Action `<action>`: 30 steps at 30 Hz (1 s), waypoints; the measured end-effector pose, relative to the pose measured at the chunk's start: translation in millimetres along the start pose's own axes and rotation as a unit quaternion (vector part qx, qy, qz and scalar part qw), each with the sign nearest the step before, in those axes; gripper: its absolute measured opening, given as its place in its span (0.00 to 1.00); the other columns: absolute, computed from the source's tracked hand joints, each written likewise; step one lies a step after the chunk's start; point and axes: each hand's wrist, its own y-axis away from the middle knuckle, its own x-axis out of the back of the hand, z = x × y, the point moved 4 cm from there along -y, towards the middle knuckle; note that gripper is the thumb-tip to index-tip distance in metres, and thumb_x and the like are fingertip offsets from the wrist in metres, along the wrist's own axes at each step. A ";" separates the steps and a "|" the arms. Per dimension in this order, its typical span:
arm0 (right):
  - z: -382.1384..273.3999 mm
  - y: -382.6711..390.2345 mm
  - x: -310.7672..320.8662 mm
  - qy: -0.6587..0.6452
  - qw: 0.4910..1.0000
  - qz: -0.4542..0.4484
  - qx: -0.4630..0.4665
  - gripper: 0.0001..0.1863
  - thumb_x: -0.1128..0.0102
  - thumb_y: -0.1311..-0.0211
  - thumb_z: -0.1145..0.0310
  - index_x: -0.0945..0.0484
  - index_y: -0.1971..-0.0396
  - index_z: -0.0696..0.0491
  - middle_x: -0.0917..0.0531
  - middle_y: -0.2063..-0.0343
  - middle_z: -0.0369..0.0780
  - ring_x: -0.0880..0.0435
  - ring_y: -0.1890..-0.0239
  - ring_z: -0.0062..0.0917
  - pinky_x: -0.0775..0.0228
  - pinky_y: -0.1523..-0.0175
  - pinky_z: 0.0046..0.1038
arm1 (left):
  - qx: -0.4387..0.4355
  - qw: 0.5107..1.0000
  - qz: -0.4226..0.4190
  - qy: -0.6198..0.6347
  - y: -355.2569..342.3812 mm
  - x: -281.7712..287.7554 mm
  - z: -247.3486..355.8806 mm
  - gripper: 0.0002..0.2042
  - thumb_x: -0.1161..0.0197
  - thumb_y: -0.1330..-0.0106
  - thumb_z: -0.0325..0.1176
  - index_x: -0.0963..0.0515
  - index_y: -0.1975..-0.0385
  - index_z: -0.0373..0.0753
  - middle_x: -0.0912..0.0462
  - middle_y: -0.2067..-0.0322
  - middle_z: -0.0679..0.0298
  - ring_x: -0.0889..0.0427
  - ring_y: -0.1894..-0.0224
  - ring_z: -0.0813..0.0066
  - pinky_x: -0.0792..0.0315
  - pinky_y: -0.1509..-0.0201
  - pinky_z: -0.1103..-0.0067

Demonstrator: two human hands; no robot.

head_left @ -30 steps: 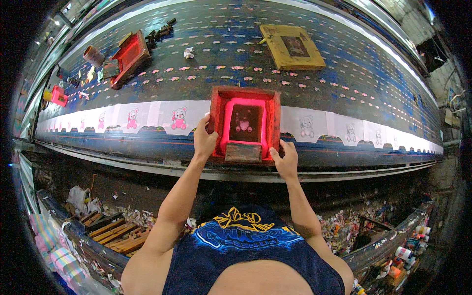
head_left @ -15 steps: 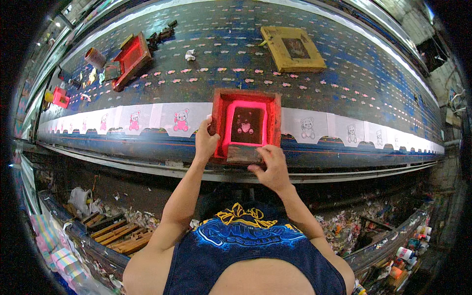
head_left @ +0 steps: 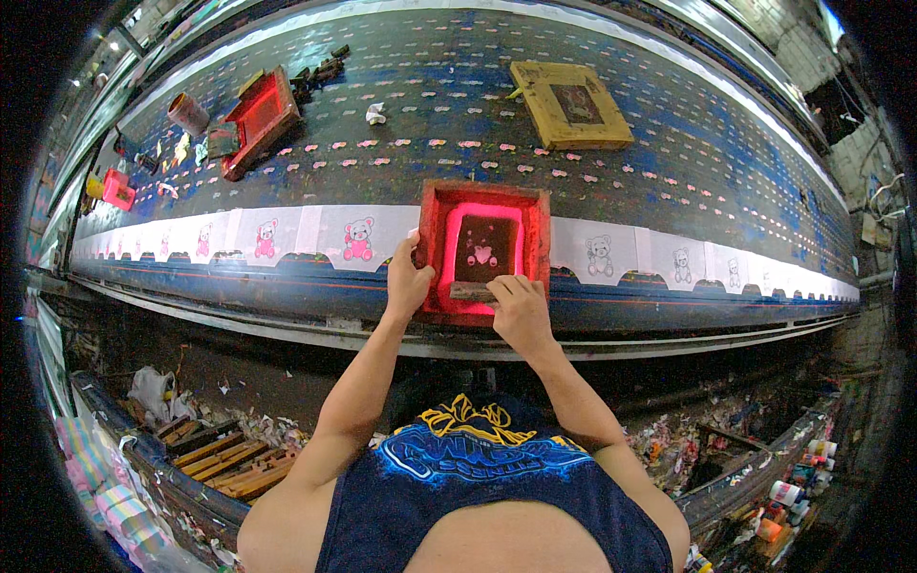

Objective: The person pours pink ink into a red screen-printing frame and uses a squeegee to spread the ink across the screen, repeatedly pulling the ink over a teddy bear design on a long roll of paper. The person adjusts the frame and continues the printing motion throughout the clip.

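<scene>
The red frame lies flat on the table, straight ahead of the person and between the two hands, its longer axis running away from the body. It sits across a white strip, which shows on both sides of it. Inside, the squeegee is at the near end, just below the dark mesh; its long axis runs left to right, square to the frame's length, so the mesh lies wholly on its far side. The right hand is the nearer to the squeegee: it reaches over the near right corner of the frame with fingers curled closely together on the squeegee's right part, while the left part is uncovered. The exact seat of the right thumb cannot be determined. The left hand is at the outer face of the frame's left wall, fingers bent against it, apart from the squeegee; how firmly it presses cannot be told. Bears printed on the strip left of the frame carry pink fill; those to the right show outline only. Farther back on the table, a yellow frame lies to the right, and a second red frame lies tilted to the left, near a can and a white scrap.
</scene>
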 end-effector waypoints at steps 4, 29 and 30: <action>-8.0 10.3 12.7 -0.001 1.000 0.014 0.013 0.16 0.35 0.52 0.76 0.17 0.59 0.51 0.15 0.59 0.36 0.18 0.53 0.32 0.33 0.49 0.38 | -0.010 1.000 0.000 -0.007 -0.2 -1.9 -14.2 0.30 0.38 0.48 0.18 0.28 0.39 0.27 0.21 0.42 0.43 0.23 0.36 0.48 0.32 0.30 0.67; 60.6 -96.7 -19.7 0.103 0.994 0.040 -0.003 0.11 0.31 0.48 0.72 0.15 0.62 0.48 0.14 0.60 0.35 0.17 0.53 0.33 0.34 0.45 0.43 | -0.026 0.999 0.011 -0.024 2.1 -2.1 -0.9 0.31 0.39 0.48 0.16 0.28 0.38 0.30 0.21 0.43 0.42 0.23 0.36 0.48 0.31 0.31 0.67; 54.6 -82.8 -21.2 0.088 0.996 0.035 -0.007 0.12 0.31 0.48 0.72 0.15 0.62 0.48 0.14 0.60 0.35 0.17 0.53 0.33 0.34 0.46 0.43 | -0.025 1.000 0.011 -0.014 2.7 -1.7 1.4 0.31 0.39 0.48 0.16 0.28 0.39 0.30 0.21 0.43 0.42 0.23 0.36 0.48 0.30 0.32 0.67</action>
